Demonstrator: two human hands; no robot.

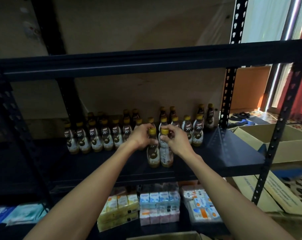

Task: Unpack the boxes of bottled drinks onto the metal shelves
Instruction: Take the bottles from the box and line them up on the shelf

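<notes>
Standing bottles (153, 155) in left grip (143, 135), right (175, 138)

- The left hand (141, 136) and right hand (177, 138) are seen bare.
- The left forearm (95, 184) and right forearm (224, 187) are shown uncovered along their whole visible length.
- Both arms are seen to be slim and smooth.

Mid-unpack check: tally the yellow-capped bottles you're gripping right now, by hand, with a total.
left hand: 1, the left bottle
right hand: 1, the right bottle
Total: 2
</notes>
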